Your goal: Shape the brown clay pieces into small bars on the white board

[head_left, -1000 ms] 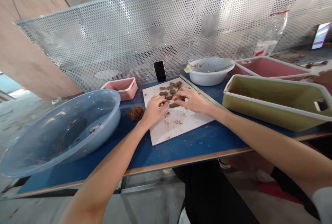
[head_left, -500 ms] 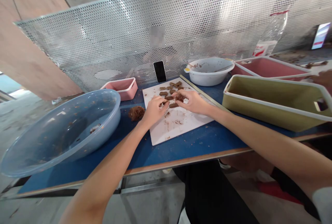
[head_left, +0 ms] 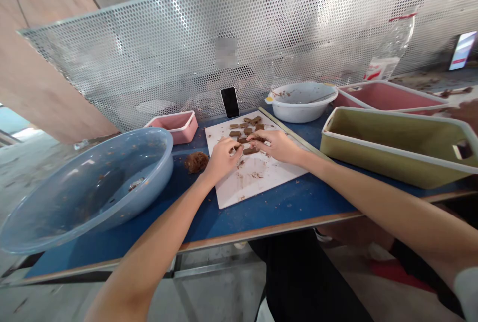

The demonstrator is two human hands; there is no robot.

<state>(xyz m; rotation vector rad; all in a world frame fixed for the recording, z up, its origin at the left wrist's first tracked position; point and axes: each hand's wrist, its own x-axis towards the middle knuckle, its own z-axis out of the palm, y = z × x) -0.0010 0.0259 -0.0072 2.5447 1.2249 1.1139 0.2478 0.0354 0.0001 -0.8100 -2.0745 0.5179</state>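
My left hand (head_left: 223, 157) is closed in a pinch at the left part of a white board (head_left: 242, 190), with a bit of brown, dough-like material between thumb and forefinger. Across from it, my right hand (head_left: 277, 146) curls over a brown dough-like lump (head_left: 261, 139), mostly hidden by the fingers. Between and below the fingertips lies a brown log-shaped piece (head_left: 251, 151) on the board. Several short brown pieces (head_left: 235, 134) sit farther back on it, and smears mark its front. A larger brown lump (head_left: 196, 162) rests on the blue table left of my left hand.
A big blue basin (head_left: 149, 202) stands at left, a small pink bin (head_left: 184, 134) behind it. A phone (head_left: 229, 102) leans on the perforated metal panel (head_left: 157, 63). At right are a white basin (head_left: 300, 112), a green bin (head_left: 381, 155), a pink bin (head_left: 403, 97) and a bottle (head_left: 392, 46).
The fingers of my right hand have closed down over the brown lump, which shows less now. My left hand stays almost where it was.
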